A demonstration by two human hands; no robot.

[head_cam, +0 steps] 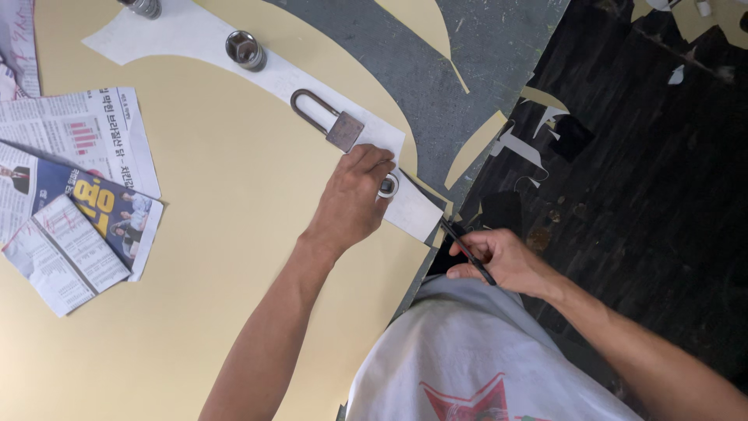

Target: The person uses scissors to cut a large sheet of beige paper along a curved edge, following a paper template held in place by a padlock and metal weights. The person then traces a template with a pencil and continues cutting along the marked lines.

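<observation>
My left hand (352,199) presses down on a white paper pattern (195,35) that lies on a cream-yellow sheet (210,234), with the fingers beside a small metal socket (388,186). A metal padlock (331,119) rests on the pattern just above that hand. My right hand (502,257) grips a thin dark pen (466,249), whose tip touches the pattern's near corner at the sheet's edge.
Another metal socket (245,50) and a third (142,7) weigh the pattern further up. Folded newspapers (74,203) lie at the left. A grey board (467,70) lies under the sheet, with scraps on the dark floor (647,179) at the right.
</observation>
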